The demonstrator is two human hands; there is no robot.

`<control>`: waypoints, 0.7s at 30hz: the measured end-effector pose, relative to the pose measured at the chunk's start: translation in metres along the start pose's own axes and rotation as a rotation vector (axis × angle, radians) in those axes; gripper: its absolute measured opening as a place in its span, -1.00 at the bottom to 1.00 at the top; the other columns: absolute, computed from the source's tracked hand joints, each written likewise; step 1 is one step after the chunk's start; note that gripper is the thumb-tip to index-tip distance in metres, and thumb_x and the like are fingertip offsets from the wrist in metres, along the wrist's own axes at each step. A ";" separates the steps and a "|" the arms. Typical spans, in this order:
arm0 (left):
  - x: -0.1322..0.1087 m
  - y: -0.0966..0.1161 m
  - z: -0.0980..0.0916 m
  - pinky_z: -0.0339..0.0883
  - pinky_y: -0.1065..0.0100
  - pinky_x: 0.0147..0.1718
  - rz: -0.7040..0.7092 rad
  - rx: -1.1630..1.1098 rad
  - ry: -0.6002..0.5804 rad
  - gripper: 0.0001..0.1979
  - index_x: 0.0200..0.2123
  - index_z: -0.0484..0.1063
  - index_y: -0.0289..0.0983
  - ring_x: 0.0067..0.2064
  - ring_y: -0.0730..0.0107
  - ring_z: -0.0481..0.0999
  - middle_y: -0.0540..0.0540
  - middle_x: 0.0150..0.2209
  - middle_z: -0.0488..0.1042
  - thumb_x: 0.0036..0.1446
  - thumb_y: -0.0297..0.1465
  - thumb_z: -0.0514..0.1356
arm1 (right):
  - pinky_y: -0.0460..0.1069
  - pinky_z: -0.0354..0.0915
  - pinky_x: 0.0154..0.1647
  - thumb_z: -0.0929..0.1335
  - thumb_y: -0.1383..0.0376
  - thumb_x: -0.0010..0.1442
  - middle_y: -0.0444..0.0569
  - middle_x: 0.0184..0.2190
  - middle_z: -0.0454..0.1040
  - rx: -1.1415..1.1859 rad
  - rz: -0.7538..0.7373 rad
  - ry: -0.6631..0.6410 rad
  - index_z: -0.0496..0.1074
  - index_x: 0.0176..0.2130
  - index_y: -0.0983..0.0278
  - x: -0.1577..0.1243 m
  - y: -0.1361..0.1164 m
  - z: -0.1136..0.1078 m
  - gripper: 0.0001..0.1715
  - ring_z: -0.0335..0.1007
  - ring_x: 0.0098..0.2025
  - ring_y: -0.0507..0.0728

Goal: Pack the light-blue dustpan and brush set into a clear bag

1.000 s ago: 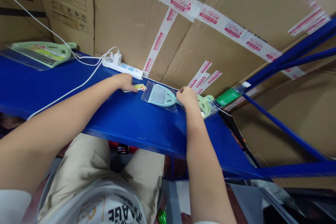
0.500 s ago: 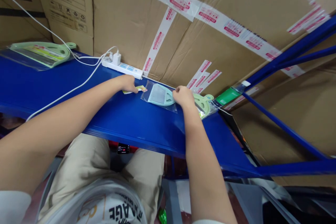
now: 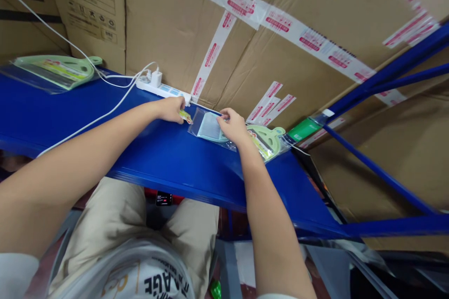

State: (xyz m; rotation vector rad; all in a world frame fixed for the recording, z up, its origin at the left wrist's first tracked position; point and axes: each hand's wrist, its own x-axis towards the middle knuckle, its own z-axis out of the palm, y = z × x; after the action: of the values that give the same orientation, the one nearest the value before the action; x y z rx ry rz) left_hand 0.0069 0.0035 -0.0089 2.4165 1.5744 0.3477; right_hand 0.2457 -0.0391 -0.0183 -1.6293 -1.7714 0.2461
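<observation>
The printed card (image 3: pixel 185 117) could bend or catch on the edge of the clear plastic bag (image 3: pixel 196 120), since its free end points straight at that thin, loose film. The light-blue dustpan (image 3: pixel 209 126) could skid on the smooth blue shelf (image 3: pixel 164 159) if pressed unevenly, because only one hand is at it, and a stray push rightward might nudge the bagged green dustpan (image 3: pixel 271 136) just beside it. The left hand (image 3: pixel 171 110) pinches the card between thumb and fingers, near the white power strip (image 3: pixel 164 91); the card juts out to the right of that pinch. The light-blue dustpan lies flat on the shelf between the hands, its handle end under the right hand (image 3: pixel 233 126), whose fingers rest over it; whether they grip or merely touch, I cannot tell.
</observation>
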 end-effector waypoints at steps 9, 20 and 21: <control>-0.016 0.025 -0.002 0.36 0.28 -0.16 0.291 -0.206 0.213 -0.33 0.24 0.28 -0.24 -0.13 0.19 0.60 -0.15 -0.07 0.58 0.02 -0.37 0.25 | -0.02 0.54 -0.31 0.50 0.03 0.14 -0.13 -0.20 0.57 0.719 0.065 -0.238 0.20 -0.11 0.09 0.002 -0.001 0.020 -0.49 0.59 -0.18 0.11; -0.018 0.032 0.000 0.35 0.26 -0.14 0.273 -0.024 0.189 -0.53 0.10 0.41 -0.29 -0.04 0.06 0.61 -0.23 -0.08 0.62 0.09 -0.35 0.22 | 0.02 0.56 -0.16 0.48 0.09 0.18 -0.10 -0.22 0.59 0.596 -0.278 -0.096 0.47 -0.19 0.15 -0.003 -0.011 0.021 -0.74 0.55 -0.17 0.10; -0.018 0.033 0.000 0.35 0.25 -0.13 0.271 -0.009 0.191 -0.54 0.10 0.42 -0.29 -0.03 0.05 0.61 -0.24 -0.08 0.62 0.11 -0.35 0.21 | 0.05 0.56 -0.09 0.48 0.12 0.16 -0.08 -0.18 0.62 0.581 -0.299 -0.102 0.52 -0.19 0.16 -0.004 -0.013 0.022 -0.76 0.56 -0.13 0.12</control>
State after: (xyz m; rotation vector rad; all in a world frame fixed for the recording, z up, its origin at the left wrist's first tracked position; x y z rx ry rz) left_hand 0.0282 -0.0262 0.0002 2.6612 1.3069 0.6517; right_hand 0.2216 -0.0388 -0.0285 -0.9449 -1.7725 0.6435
